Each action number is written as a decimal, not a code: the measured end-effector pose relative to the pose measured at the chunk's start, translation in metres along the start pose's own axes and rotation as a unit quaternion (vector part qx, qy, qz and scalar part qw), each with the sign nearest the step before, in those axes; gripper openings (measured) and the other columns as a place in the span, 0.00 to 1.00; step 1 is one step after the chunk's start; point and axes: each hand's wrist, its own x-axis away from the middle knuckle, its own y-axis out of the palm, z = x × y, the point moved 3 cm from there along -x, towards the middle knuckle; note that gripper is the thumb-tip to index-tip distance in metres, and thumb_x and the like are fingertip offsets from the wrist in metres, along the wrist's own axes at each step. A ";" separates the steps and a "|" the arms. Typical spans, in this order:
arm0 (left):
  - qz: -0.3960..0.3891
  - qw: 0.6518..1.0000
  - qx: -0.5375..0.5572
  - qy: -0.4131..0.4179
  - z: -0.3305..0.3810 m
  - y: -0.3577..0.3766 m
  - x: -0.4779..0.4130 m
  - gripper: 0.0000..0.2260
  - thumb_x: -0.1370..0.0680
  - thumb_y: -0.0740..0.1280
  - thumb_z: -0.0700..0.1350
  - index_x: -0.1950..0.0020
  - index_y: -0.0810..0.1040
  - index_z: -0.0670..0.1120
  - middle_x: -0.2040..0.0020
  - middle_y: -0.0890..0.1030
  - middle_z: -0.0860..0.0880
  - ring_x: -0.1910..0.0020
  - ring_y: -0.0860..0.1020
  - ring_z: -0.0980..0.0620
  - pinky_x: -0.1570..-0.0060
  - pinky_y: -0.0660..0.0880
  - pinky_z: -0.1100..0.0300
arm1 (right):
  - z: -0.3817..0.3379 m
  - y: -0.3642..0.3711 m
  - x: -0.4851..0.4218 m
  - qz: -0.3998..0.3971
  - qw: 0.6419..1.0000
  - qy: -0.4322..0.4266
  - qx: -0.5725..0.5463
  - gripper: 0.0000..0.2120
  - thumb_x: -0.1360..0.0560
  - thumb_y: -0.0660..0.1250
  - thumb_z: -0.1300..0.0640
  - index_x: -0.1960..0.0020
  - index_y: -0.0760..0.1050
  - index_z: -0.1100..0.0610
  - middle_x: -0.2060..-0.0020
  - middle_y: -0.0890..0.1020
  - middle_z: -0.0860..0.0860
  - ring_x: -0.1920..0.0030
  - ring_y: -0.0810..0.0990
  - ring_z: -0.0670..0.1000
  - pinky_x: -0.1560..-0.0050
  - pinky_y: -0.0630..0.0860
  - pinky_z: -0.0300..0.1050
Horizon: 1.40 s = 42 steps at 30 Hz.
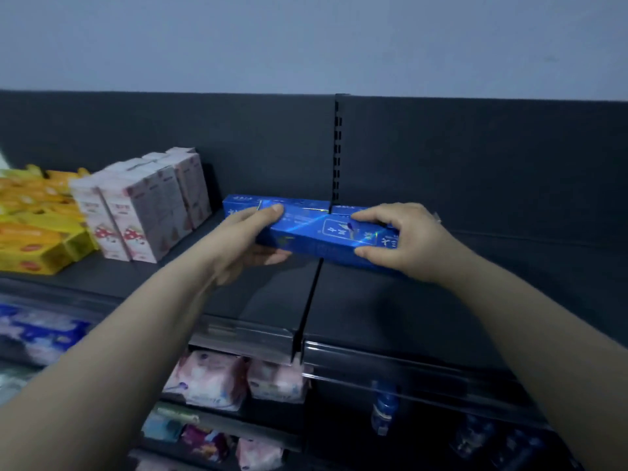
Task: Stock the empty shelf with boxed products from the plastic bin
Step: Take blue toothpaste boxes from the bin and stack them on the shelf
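The left hand (246, 244) and the right hand (407, 243) are gripping a long blue box (316, 236) by its two ends, thumbs on one side and fingers curled round the other. The box is lying level between them, over the seam of the dark shelf (373, 311); whether it is touching the shelf cannot be told. Two more blue boxes (272, 201) are sitting just behind it against the back panel. Further left, white-and-pink cartons (142, 212) are standing upright beside yellow boxes (34, 232). Pink packets (214, 379) are lying on a lower shelf.
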 end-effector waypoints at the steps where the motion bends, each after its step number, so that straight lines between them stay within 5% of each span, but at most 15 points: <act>1: 0.000 1.000 0.018 0.025 0.001 -0.017 0.002 0.09 0.23 0.66 0.49 0.47 0.76 0.46 0.52 0.80 0.44 0.61 0.81 0.51 0.60 0.81 0.58 | -0.008 0.005 -0.008 0.003 1.000 -0.017 -0.005 0.27 0.32 0.75 0.50 0.35 0.74 0.48 0.50 0.74 0.32 0.46 0.72 0.39 0.35 0.64 0.41; 6: -0.054 0.979 0.095 0.173 0.002 -0.092 0.015 0.25 0.39 0.80 0.54 0.47 0.76 0.51 0.52 0.82 0.49 0.55 0.80 0.53 0.54 0.80 0.58 | -0.015 0.027 -0.052 -0.144 0.983 0.082 -0.072 0.35 0.34 0.74 0.43 0.30 0.68 0.46 0.39 0.73 0.38 0.38 0.70 0.40 0.34 0.64 0.38; 10: -0.043 0.968 -0.118 0.215 0.004 -0.125 0.015 0.25 0.30 0.75 0.41 0.38 0.69 0.52 0.45 0.78 0.51 0.49 0.78 0.58 0.48 0.76 0.64 | -0.023 0.051 -0.084 -0.124 0.990 0.066 -0.033 0.27 0.37 0.77 0.48 0.40 0.72 0.43 0.44 0.76 0.38 0.43 0.75 0.44 0.38 0.71 0.46; 12: 0.016 0.910 -0.346 0.229 0.004 -0.138 0.003 0.27 0.28 0.73 0.37 0.33 0.66 0.48 0.41 0.76 0.52 0.45 0.76 0.59 0.40 0.71 0.64 | -0.032 0.065 -0.100 -0.052 0.997 0.032 0.043 0.25 0.38 0.75 0.50 0.44 0.72 0.43 0.49 0.76 0.38 0.46 0.75 0.47 0.40 0.70 0.47; 14: 0.105 0.781 -0.555 0.267 0.002 -0.146 -0.012 0.25 0.29 0.73 0.40 0.34 0.70 0.44 0.40 0.76 0.46 0.43 0.74 0.49 0.40 0.67 0.58 | -0.042 0.081 -0.111 0.010 0.991 -0.010 0.136 0.23 0.36 0.74 0.50 0.44 0.72 0.46 0.52 0.75 0.40 0.47 0.74 0.49 0.39 0.64 0.46; 16: 0.140 0.700 -0.649 0.264 -0.006 -0.144 -0.024 0.22 0.31 0.69 0.39 0.37 0.72 0.42 0.43 0.75 0.42 0.46 0.73 0.40 0.44 0.68 0.52 | -0.046 0.099 -0.118 0.049 0.976 -0.027 0.209 0.21 0.34 0.72 0.49 0.43 0.71 0.48 0.52 0.75 0.43 0.47 0.72 0.51 0.43 0.60 0.45; 23: 0.129 0.639 -0.727 0.215 -0.015 -0.121 -0.057 0.25 0.27 0.65 0.44 0.31 0.65 0.45 0.41 0.70 0.44 0.44 0.69 0.42 0.47 0.68 0.51 | -0.025 0.115 -0.124 0.075 0.976 0.029 0.202 0.22 0.32 0.71 0.59 0.40 0.70 0.50 0.45 0.74 0.45 0.41 0.67 0.52 0.48 0.72 0.49; 25: 0.098 0.668 -0.707 0.209 -0.014 -0.119 -0.065 0.26 0.26 0.67 0.54 0.31 0.65 0.48 0.38 0.71 0.45 0.41 0.69 0.42 0.42 0.67 0.51 | -0.029 0.109 -0.125 0.106 0.977 -0.018 0.185 0.22 0.33 0.70 0.63 0.42 0.71 0.51 0.45 0.75 0.44 0.40 0.68 0.52 0.49 0.75 0.53; 29: 0.001 0.833 -0.513 0.209 0.003 -0.108 -0.074 0.24 0.24 0.68 0.50 0.31 0.67 0.46 0.38 0.75 0.47 0.39 0.73 0.45 0.41 0.68 0.58 | -0.047 0.094 -0.137 0.165 0.953 -0.127 0.220 0.32 0.38 0.65 0.72 0.36 0.71 0.55 0.31 0.69 0.53 0.30 0.64 0.58 0.32 0.67 0.56; 31: 0.006 0.906 -0.380 0.189 0.011 -0.102 -0.078 0.17 0.23 0.67 0.45 0.36 0.70 0.44 0.44 0.78 0.48 0.46 0.76 0.50 0.45 0.70 0.60 | -0.051 0.087 -0.142 0.207 0.966 -0.061 0.143 0.37 0.32 0.64 0.70 0.26 0.60 0.53 0.25 0.58 0.53 0.25 0.56 0.56 0.26 0.56 0.53; 33: 0.005 0.977 -0.168 0.132 0.009 -0.096 -0.079 0.12 0.22 0.65 0.41 0.40 0.69 0.43 0.49 0.78 0.49 0.52 0.77 0.52 0.45 0.74 0.55 | -0.047 0.090 -0.144 0.182 0.981 0.064 -0.035 0.38 0.27 0.66 0.58 0.23 0.50 0.47 0.27 0.61 0.48 0.26 0.58 0.49 0.27 0.57 0.49; 35: -0.025 0.998 0.007 0.063 0.003 -0.088 -0.080 0.10 0.20 0.62 0.41 0.40 0.67 0.40 0.47 0.78 0.44 0.51 0.79 0.49 0.43 0.75 0.50 | -0.047 0.102 -0.144 0.093 0.973 0.157 -0.142 0.38 0.30 0.69 0.43 0.25 0.56 0.43 0.38 0.74 0.44 0.35 0.71 0.45 0.33 0.68 0.47; 37: -0.052 0.996 0.067 0.033 -0.001 -0.085 -0.081 0.11 0.19 0.60 0.41 0.38 0.67 0.39 0.44 0.78 0.41 0.49 0.79 0.45 0.40 0.74 0.46 | -0.046 0.112 -0.144 0.005 0.969 0.185 -0.164 0.31 0.30 0.72 0.44 0.30 0.67 0.48 0.55 0.82 0.42 0.54 0.80 0.40 0.48 0.76 0.43; 39: -0.040 0.997 0.044 0.056 0.002 -0.090 -0.079 0.14 0.19 0.61 0.40 0.35 0.66 0.42 0.46 0.79 0.45 0.50 0.80 0.51 0.44 0.77 0.52 | -0.046 0.114 -0.147 -0.018 0.974 0.172 -0.148 0.21 0.28 0.72 0.52 0.36 0.74 0.51 0.65 0.80 0.42 0.64 0.77 0.39 0.57 0.75 0.43; 42: 0.088 0.972 -0.144 0.162 0.006 -0.111 -0.068 0.30 0.23 0.66 0.41 0.25 0.55 0.49 0.33 0.70 0.50 0.39 0.72 0.60 0.39 0.67 0.67 | -0.047 0.108 -0.154 -0.003 0.988 0.143 -0.063 0.14 0.27 0.71 0.55 0.43 0.76 0.47 0.60 0.78 0.43 0.60 0.76 0.43 0.50 0.75 0.47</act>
